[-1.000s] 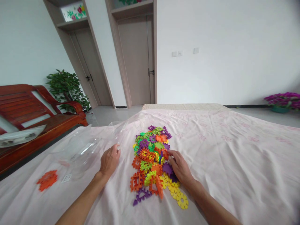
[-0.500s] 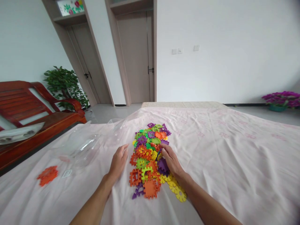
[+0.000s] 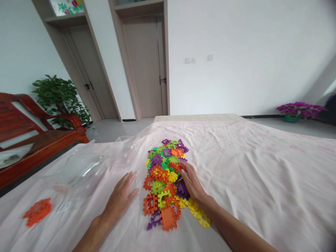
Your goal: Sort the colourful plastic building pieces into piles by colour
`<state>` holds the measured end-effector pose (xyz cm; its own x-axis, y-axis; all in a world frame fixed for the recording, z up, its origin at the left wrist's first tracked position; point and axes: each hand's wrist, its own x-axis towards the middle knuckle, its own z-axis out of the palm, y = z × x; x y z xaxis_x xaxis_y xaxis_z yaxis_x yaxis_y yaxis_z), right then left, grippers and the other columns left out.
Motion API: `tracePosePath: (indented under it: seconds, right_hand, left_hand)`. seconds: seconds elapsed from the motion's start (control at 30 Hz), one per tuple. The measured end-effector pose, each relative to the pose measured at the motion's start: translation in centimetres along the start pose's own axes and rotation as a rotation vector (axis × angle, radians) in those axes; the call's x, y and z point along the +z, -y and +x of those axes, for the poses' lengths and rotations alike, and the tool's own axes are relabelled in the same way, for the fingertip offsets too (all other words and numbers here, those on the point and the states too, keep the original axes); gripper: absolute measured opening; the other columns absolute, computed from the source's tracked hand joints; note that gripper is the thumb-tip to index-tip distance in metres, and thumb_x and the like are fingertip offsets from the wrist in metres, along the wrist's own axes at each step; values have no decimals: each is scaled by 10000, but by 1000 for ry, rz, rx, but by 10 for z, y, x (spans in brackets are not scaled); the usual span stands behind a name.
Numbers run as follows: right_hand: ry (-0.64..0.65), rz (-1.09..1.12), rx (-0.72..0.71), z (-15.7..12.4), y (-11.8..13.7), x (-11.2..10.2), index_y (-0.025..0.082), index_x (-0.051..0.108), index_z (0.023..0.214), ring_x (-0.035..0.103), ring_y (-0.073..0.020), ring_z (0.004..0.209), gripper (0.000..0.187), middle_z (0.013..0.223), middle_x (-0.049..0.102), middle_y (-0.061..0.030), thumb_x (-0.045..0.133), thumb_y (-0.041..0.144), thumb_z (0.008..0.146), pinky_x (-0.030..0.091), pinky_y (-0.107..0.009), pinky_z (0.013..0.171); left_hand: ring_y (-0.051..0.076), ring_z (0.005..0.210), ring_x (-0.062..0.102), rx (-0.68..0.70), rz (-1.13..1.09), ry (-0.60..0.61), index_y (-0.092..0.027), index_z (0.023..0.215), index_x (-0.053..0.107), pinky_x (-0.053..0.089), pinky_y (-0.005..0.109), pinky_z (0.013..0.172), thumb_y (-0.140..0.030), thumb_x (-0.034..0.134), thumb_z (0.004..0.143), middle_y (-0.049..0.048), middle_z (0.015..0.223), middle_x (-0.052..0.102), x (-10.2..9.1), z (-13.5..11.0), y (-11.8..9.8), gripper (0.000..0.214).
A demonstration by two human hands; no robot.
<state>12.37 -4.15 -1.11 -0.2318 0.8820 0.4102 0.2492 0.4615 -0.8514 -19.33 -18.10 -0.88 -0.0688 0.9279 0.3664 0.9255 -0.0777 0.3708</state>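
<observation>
A heap of flat, toothed plastic building pieces (image 3: 165,175) in orange, green, purple and yellow lies on a pale pink cloth (image 3: 249,175). My left hand (image 3: 119,201) rests flat on the cloth just left of the heap, fingers stretched out and holding nothing. At the heap's right edge my right hand (image 3: 191,182) lies on purple and orange pieces, its fingertips curled among them; whether it grips one is hidden.
A clear plastic bag or container (image 3: 86,166) lies left of the heap. An orange flower-shaped piece (image 3: 36,211) and a small label (image 3: 63,207) sit near the cloth's left edge. A red wooden bench (image 3: 34,133), a plant and doors stand beyond.
My left hand drew back from beside the heap and spread flat on the cloth. My right hand stayed at the heap's right edge. The camera turned slightly right.
</observation>
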Motion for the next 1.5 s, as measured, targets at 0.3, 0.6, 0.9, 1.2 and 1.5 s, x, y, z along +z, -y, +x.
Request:
tracePosePath:
  seconds: [0.3, 0.6, 0.9, 1.2, 1.5]
  right_hand:
    - [148, 103, -46, 77, 21, 18, 230, 683, 1206, 539, -256, 1276, 457, 1328, 635, -82, 385, 521, 1018, 390, -432, 1126]
    - [363, -791, 28, 175, -33, -7, 250, 652, 1276, 458, -312, 1334, 346, 1507, 496, -118, 450, 268, 995, 333, -474, 1107]
    - [236, -449, 117, 164, -26, 26, 270, 695, 1275, 562, -262, 1219, 429, 1270, 679, -70, 503, 467, 946, 381, -372, 1063]
    - [205, 316, 266, 126, 21, 27, 182, 740, 1069, 669, -255, 959, 372, 965, 748, -39, 596, 435, 838, 529, -391, 907]
    - [606, -111, -37, 52, 32, -83, 243, 462, 1513, 403, -367, 1428, 968, 1547, 461, -136, 857, 430, 650, 292, -559, 1185]
  left_hand:
    - [298, 1526, 258, 35, -277, 7, -229, 1588, 292, 262, 502, 1229, -580, 519, 931, 146, 1648, 283, 36, 89, -75, 779]
    - [301, 1425, 435, -193, -132, 64, -147, 1498, 436, 285, 466, 1186, -566, 343, 970, 177, 1487, 527, 74, 172, -22, 681]
    - [264, 1486, 340, -239, -396, -4, -213, 1470, 481, 246, 427, 1226, -585, 487, 908, 123, 1554, 443, 95, 196, -35, 674]
    - [257, 1325, 531, -136, -786, -85, -188, 1315, 599, 367, 418, 1171, -513, 571, 888, 111, 1363, 621, 68, 194, -85, 538]
    - [377, 1538, 196, 179, -443, 418, -275, 1602, 286, 213, 551, 1236, -704, 774, 641, 120, 1681, 204, -18, 86, -64, 1159]
